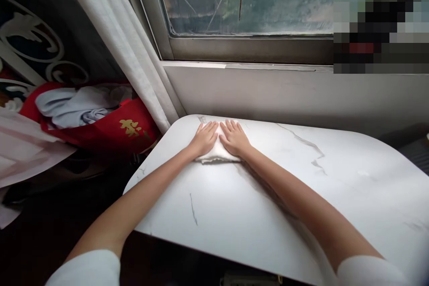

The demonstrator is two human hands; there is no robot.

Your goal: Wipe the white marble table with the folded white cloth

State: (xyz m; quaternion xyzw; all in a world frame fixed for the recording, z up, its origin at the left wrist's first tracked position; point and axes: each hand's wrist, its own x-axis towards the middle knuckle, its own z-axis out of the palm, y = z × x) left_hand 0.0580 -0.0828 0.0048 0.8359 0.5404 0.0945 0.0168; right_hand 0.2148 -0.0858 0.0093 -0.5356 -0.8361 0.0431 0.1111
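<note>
A folded white cloth (219, 153) lies on the white marble-patterned table (214, 205), close to its far edge. My left hand (205, 137) rests flat on the cloth's left part, palm down, fingers stretched forward. On the right part, my right hand (234, 137) presses down in the same way, its fingers slightly spread. The two thumbs point toward each other over the middle of the cloth. Its near edge, a little ragged, shows between and below the hands; the palms hide the rest.
A window (251, 4) with a metal frame stands behind the table above a pale wall. To the left hangs a white curtain (124, 40), beside a red bag (100, 127) with light-coloured cloth in it. The table's rounded left corner is near the bag.
</note>
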